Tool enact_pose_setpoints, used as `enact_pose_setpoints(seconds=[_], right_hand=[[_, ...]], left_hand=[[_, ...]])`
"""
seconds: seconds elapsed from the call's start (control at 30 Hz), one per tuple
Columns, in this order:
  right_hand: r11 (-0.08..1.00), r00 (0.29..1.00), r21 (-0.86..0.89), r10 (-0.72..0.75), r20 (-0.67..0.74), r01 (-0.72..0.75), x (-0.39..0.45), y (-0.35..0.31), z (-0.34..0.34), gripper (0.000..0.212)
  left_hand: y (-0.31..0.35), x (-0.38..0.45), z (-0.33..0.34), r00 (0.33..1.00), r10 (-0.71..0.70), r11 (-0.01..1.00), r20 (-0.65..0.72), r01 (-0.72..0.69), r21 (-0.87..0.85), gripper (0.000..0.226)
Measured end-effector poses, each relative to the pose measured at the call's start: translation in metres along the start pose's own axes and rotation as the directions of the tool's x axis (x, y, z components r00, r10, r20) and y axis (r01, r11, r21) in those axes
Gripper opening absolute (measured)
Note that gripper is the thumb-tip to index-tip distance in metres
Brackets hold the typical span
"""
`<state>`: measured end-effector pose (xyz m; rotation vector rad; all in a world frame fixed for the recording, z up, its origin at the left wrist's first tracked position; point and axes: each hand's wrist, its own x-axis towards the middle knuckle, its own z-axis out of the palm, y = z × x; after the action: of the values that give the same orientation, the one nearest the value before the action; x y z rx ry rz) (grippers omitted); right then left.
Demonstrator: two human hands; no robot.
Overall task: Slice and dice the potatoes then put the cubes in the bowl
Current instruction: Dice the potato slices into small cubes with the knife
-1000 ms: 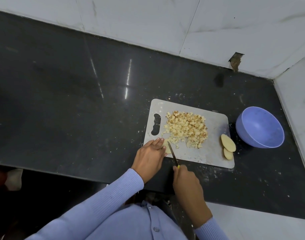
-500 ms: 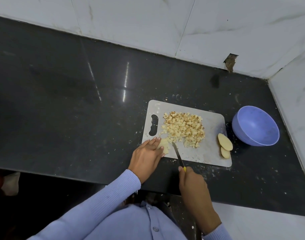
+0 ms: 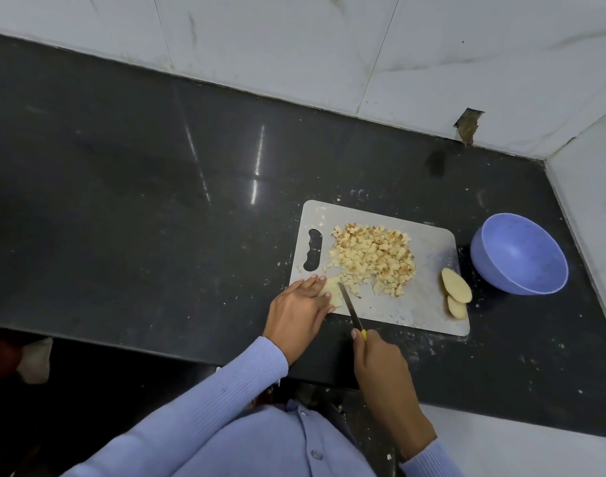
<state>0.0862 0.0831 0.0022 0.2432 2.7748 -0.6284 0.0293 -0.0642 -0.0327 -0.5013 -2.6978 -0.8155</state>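
Single head-worn wide-angle view, looking forward and steeply down from above the person's chest; near range. The dark surface (image 3: 157,208) fills most of frame; the fingers (image 3: 317,282) sit low-centre, wall tiles beyond them.

No text, label, brand, number or sign can be read anywhere in the view; none shows on any surface or object.
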Motion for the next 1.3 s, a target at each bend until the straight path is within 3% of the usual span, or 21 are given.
enact_pose_setpoints(seconds=[0.2, 0.43, 0.63, 0.87, 1.13, 1.3], right_hand=[[0.998, 0.999, 0.012, 0.054, -0.004, -0.054, -0.001, 0.013, -0.001, 0.035], [0.999, 0.998, -0.022, -0.04, -0.049, 0.039, 0.011, -0.005, -0.002, 0.035], [1.0, 0.999, -0.028, -0.002, -0.048, 0.001, 0.014, 0.0, -0.002, 0.036], [0.998, 0.997, -0.006, -0.067, -0.028, 0.067, 0.015, -0.012, -0.002, 0.037], [0.993, 0.998, -0.117, 0.028, 0.05, -0.022, 0.014, -0.022, -0.001, 0.04], [0.985, 0.99, -0.157, 0.094, 0.102, -0.078, -0.018, -0.002, -0.003, 0.029]], left_hand=[[-0.002, -0.001, 0.003, 1.0, -0.017, 1.0, -0.004, 0.016, -0.008, 0.011], [-0.002, 0.0, 0.003, 1.0, -0.022, 1.0, 0.0, 0.022, -0.004, 0.013], [-0.003, -0.001, 0.003, 0.999, -0.043, 0.998, -0.002, 0.043, -0.035, 0.012], [-0.006, 0.0, 0.002, 0.999, -0.054, 0.995, 0.007, 0.054, -0.082, 0.011], [-0.003, 0.001, 0.006, 0.998, -0.061, 0.996, 0.027, 0.063, -0.065, 0.009], [-0.003, 0.0, 0.008, 0.998, -0.062, 0.997, 0.032, 0.063, -0.05, 0.002]])
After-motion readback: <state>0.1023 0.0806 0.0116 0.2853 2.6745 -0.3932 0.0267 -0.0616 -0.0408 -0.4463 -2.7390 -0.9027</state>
